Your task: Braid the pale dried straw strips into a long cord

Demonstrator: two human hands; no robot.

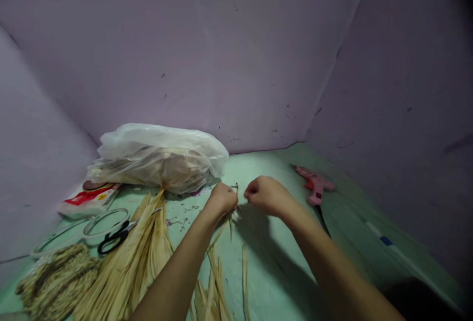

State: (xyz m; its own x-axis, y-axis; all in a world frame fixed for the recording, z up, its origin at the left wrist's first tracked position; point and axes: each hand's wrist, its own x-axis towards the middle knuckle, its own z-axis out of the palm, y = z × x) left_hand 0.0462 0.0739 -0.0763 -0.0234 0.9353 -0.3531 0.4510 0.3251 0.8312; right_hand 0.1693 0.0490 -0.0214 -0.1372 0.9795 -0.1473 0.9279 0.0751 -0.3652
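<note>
My left hand (224, 198) is closed around dried plant fibre strips (220, 235). Their thin ends poke out above the fist, and longer pieces trail below it towards me. Just to its right, my right hand (266, 195) is pinched shut with the fingertips curled in. Whatever it holds, if anything, is too small to make out. A gap separates the two hands. One loose strip (244, 281) lies on the green table surface (273, 281) below them. Left of my left forearm rests a thick bundle of pale dried strips (138, 252).
A clear plastic bag (162, 139) of dried material lies against the wall. Black-handled scissors (113, 240), white rings (106, 222), a red-and-white packet (90, 200) and a braided fibre coil (59, 281) are at left. A pink glue gun (316, 185) with its cord lies at right.
</note>
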